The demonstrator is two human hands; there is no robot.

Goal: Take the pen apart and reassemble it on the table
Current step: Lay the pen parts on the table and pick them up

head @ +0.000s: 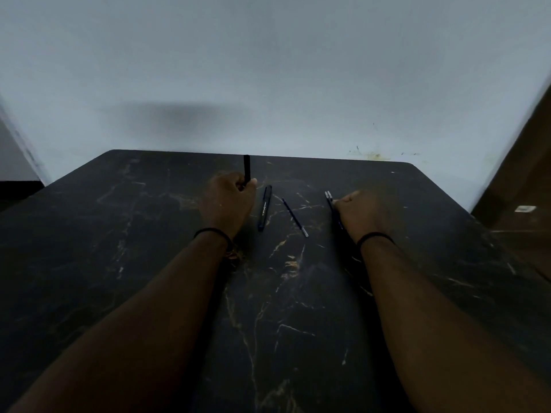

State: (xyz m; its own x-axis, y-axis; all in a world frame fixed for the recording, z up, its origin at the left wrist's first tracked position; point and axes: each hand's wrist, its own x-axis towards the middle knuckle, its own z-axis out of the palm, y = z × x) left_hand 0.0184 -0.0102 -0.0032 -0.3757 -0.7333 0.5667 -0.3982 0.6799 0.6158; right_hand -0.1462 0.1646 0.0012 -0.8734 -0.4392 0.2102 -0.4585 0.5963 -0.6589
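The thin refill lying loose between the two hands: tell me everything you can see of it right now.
The refill is a slim, dark blue rod with a short pale, metallic-looking tip at its near end. It lies flat and bare on the dark marbled table, out of the pen, slanting from far-left to near-right. Neither hand touches it: the left hand grips a black piece upright, the right hand is curled on other pen parts. The printed pen barrel lies to its left, apart from it.
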